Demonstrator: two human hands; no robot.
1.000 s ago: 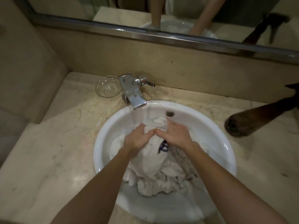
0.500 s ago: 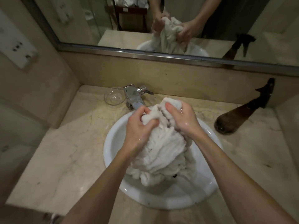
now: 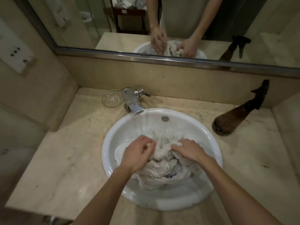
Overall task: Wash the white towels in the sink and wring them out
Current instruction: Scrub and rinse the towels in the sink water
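Both hands, left (image 3: 138,153) and right (image 3: 189,149), clutch the towels (image 3: 164,166) in the sink (image 3: 113,132); knead evenly, keeping cloth below the rim.

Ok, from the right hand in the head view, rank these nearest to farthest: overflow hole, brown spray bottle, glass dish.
From the right hand:
1. Overflow hole, in the sink's back wall just beyond the hand.
2. Brown spray bottle, on the counter to the right.
3. Glass dish, back left beside the faucet.

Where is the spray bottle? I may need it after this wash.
In the head view, the brown spray bottle lies tipped on the marble counter, right of the sink, its black nozzle pointing toward the back wall.
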